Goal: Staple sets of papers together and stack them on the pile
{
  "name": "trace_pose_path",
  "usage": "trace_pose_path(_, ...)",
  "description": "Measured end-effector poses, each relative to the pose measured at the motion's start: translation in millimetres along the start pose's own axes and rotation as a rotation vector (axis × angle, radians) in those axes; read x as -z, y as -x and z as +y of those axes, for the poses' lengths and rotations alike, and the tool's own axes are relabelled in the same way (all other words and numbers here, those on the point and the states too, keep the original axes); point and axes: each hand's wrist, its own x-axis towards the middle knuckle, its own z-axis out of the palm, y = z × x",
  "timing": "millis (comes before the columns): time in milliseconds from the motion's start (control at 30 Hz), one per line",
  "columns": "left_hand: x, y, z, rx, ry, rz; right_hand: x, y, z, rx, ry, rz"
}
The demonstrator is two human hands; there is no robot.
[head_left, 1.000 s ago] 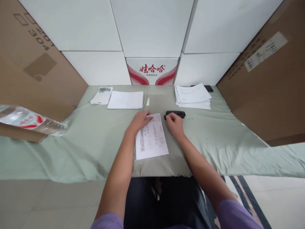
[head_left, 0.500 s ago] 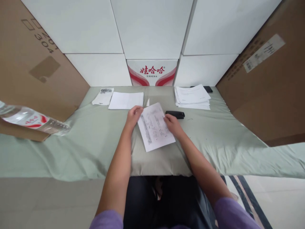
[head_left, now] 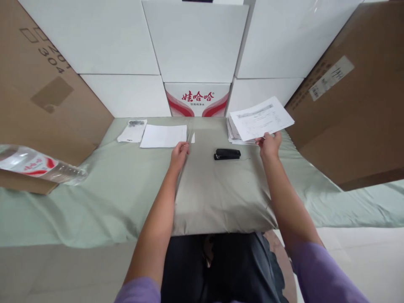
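My right hand point(head_left: 270, 145) grips a printed paper sheet point(head_left: 263, 118) by its near edge and holds it above the stack of papers point(head_left: 232, 134) at the back right. The sheet covers most of that stack. My left hand point(head_left: 179, 155) is by the near right corner of a blank white paper stack point(head_left: 162, 136), its fingers curled together with nothing visible in them. Between my hands, a black stapler point(head_left: 227, 154) lies on the cloth-covered table point(head_left: 217, 189).
A small white packet point(head_left: 132, 131) with dark contents lies at the back left. A plastic water bottle point(head_left: 41, 164) is at far left. Brown cartons point(head_left: 41, 97) stand at both sides, and white boxes point(head_left: 195, 42) form a wall behind the table.
The printed sheet has gone from the middle of the table to above the right stack, carried by my right hand. My left hand has let go of it and stays near the left stack.
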Motion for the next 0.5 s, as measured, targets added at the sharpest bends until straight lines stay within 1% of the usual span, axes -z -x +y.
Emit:
trace_pose_path(133, 0.1, 2, 1, -0.018, -0.057, -0.013, -7, -2, 21, 0.003, 0.031, -0.003)
trace_pose_path(200, 0.0, 2, 1, -0.013, -0.075, -0.018, -13, -9, 29, -0.029, 0.026, 0.039)
trace_pose_path(333, -0.4, 1, 1, -0.015, -0.093, -0.02, -28, -37, 32, -0.067, -0.002, 0.138)
trace_pose_path(433, -0.6, 1, 4, -0.004, -0.13, -0.022, -40, -54, 31, -0.036, 0.032, 0.147)
trace_pose_path(500, -0.9, 2, 6, 0.001, -0.153, -0.022, -45, -59, 34, -0.047, 0.097, 0.133)
